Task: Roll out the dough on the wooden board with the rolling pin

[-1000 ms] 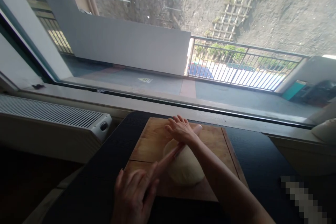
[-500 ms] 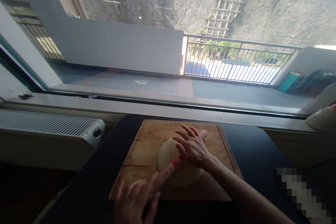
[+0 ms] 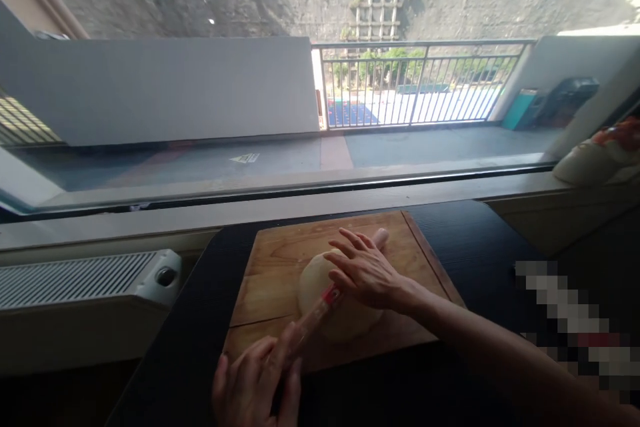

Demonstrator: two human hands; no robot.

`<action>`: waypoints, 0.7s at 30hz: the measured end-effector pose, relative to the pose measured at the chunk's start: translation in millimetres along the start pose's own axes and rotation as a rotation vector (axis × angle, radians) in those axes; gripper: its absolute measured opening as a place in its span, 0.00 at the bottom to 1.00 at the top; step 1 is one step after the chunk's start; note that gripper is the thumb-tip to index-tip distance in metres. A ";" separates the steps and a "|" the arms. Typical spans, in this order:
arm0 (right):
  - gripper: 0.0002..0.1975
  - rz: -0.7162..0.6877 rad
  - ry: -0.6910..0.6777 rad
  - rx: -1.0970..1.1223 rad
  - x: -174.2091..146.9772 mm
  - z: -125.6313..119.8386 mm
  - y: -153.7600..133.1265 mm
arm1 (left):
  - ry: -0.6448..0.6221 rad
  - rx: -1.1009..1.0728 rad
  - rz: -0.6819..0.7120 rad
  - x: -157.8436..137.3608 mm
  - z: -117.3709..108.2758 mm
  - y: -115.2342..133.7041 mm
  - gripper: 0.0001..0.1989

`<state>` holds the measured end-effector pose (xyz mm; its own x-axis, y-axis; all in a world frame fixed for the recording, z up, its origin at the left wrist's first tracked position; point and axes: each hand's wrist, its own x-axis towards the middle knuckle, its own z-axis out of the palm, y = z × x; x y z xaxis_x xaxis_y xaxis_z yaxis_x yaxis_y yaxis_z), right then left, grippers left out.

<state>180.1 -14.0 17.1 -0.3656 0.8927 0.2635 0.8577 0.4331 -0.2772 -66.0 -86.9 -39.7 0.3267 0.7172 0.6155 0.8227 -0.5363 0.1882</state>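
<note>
A round, pale sheet of dough (image 3: 350, 321) lies on a wooden board (image 3: 274, 273). Diagonally across the dough runs a rolling pin (image 3: 311, 321) with a red mark near its middle; its far end sticks out past the dough. My right hand (image 3: 369, 273) rests palm down over the pin's far half, fingers stretched out and spread. At the pin's near end, my left hand (image 3: 256, 377) curves its fingers over the pin, the thumb on the other side. That end of the pin is partly hidden under the hand.
The board sits on a black table (image 3: 480, 240) against a window sill (image 3: 280, 203). A white radiator (image 3: 90, 280) stands to the left. On the sill at the right is a pale pot (image 3: 580, 163). Beyond the glass are a walkway and a railing (image 3: 420, 87).
The view has tilted and turned a little to the right. Both hands stay on the rolling pin, and the dough looks about the same.
</note>
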 end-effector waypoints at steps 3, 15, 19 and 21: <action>0.20 -0.004 -0.012 -0.029 0.7 -0.7 1.5 | -0.010 -0.015 -0.011 0.8 1.2 -1.9 0.23; 0.24 -0.011 -0.035 -0.013 81.0 21.1 -10.3 | 0.003 0.067 -0.120 -3.0 -6.1 6.5 0.21; 0.21 -0.050 -0.091 -0.007 8.5 -2.3 10.1 | -0.025 -0.026 -0.015 -2.8 -3.6 18.6 0.24; 0.20 -0.064 -0.129 -0.001 -6.9 -9.0 17.5 | -0.031 -0.048 -0.001 -1.1 -2.7 21.0 0.25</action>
<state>200.9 -13.8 18.8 -0.4629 0.8720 0.1593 0.8316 0.4894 -0.2625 -50.4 -100.1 -34.4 0.3411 0.7307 0.5914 0.8000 -0.5560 0.2257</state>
